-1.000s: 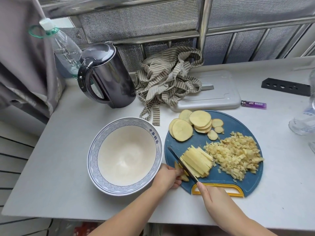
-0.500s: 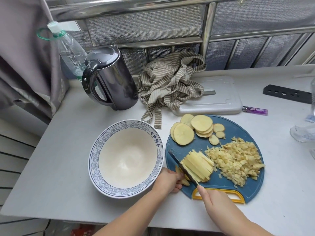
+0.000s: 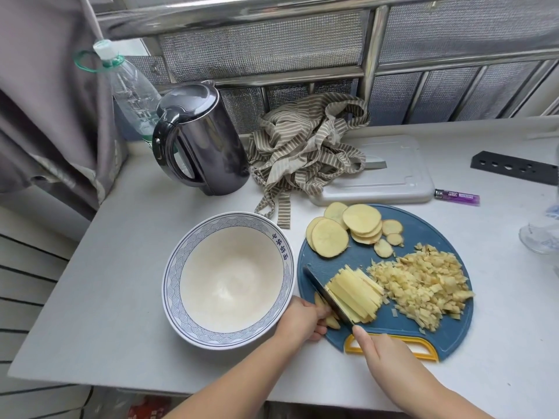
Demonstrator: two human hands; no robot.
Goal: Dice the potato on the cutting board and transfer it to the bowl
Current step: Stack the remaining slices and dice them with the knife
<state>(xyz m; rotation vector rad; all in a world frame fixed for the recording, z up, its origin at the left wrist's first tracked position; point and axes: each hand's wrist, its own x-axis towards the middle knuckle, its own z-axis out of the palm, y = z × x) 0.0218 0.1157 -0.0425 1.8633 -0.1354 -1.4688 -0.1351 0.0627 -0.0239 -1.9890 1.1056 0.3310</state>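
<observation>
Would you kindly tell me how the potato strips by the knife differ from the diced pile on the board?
The potato strips are long, thin sticks; the diced pile is small bits. The strips lie stacked in a neat bundle, the pile in a loose heap. The strips rest against the knife; the pile sits to their right, untouched. Both are pale yellow, on the blue cutting board.

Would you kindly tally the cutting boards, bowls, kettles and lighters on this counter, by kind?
Cutting boards: 2, the blue cutting board and the white cutting board
Bowls: 1, the bowl
Kettles: 1, the kettle
Lighters: 1, the lighter
Total: 5
</observation>
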